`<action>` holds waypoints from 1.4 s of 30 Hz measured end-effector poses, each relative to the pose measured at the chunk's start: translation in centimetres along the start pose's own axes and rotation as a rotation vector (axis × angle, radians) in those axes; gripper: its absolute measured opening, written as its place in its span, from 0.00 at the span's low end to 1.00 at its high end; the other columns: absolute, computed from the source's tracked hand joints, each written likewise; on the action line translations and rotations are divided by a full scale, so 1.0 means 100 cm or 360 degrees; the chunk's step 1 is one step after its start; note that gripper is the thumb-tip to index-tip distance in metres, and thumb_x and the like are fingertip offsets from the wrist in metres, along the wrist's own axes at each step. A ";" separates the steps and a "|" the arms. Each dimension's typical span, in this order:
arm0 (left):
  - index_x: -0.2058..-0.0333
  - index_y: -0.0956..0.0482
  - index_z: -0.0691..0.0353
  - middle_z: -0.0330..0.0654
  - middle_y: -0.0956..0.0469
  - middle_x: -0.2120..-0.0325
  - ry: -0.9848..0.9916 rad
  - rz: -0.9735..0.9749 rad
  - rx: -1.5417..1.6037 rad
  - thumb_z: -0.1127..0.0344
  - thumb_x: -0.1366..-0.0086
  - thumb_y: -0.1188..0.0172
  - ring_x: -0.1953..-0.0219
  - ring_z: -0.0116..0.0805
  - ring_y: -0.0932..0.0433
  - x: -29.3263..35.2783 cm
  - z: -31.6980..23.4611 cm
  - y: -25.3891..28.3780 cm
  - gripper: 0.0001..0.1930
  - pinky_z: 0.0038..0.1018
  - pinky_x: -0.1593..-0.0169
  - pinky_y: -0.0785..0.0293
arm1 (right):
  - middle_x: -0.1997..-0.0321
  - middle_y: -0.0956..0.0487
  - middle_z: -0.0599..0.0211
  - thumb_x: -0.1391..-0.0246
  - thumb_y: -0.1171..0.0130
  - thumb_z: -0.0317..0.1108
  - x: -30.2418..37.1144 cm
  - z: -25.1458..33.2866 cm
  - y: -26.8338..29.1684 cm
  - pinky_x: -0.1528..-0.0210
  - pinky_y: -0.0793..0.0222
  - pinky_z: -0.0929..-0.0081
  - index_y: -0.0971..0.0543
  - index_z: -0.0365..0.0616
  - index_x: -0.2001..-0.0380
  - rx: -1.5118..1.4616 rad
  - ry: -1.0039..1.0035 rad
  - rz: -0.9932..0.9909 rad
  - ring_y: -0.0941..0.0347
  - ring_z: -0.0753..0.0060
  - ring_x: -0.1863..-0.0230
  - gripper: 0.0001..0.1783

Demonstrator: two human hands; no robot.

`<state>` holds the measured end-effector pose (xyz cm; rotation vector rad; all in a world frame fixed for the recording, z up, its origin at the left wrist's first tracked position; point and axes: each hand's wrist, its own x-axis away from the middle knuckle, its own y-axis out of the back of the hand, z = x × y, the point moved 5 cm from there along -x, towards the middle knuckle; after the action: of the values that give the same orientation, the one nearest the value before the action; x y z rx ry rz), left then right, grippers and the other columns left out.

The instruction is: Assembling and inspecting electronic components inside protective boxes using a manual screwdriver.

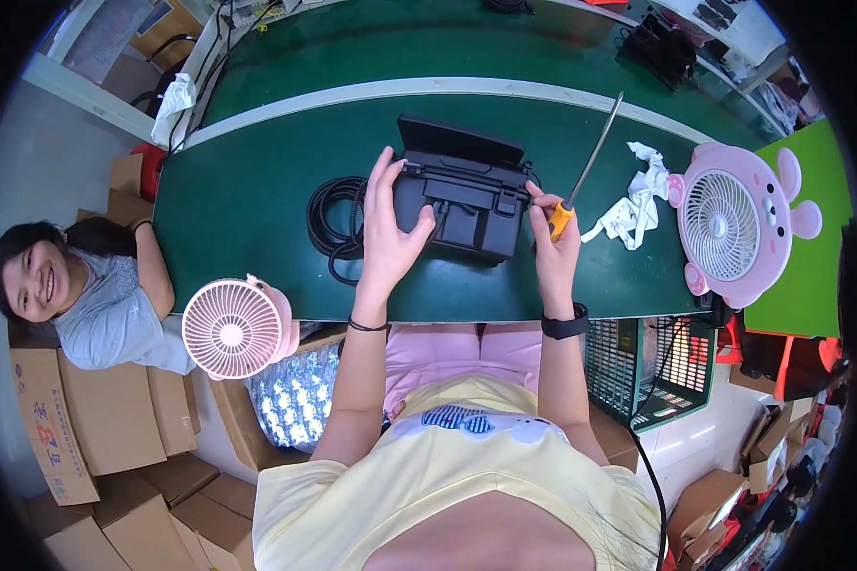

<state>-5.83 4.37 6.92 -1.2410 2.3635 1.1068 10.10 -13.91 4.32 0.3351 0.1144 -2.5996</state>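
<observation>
A black box-shaped device with a tilted-up flat black panel along its far side lies on the green table. My left hand grips its left end, thumb on the near part and fingers along the edge. In my right hand is a screwdriver, its yellow handle in the palm and its long metal shaft pointing up and away to the right. The right fingertips also reach the device's right end. A coiled black cable lies left of the device, partly behind my left hand.
Crumpled white tissue lies right of the screwdriver. A pink animal-shaped fan stands at the table's right end, a round pink fan at the near left. A person leans at the left edge. Below are a green crate and cardboard boxes.
</observation>
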 end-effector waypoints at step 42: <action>0.44 0.35 0.61 0.53 0.31 0.40 -0.0057 -0.0593 0.0187 0.78 0.47 0.35 0.34 0.60 0.37 0.053 -0.012 -0.013 0.31 0.48 0.32 0.42 | 0.30 0.35 0.38 0.27 0.54 0.43 0.024 0.052 -0.009 0.25 0.53 0.63 0.31 0.51 0.50 -0.1039 -0.0484 0.0331 0.47 0.58 0.24 0.11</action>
<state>-7.85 -0.10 4.22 -1.5221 2.0244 0.8504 6.50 -15.03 8.74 -0.2672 0.7506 -2.2208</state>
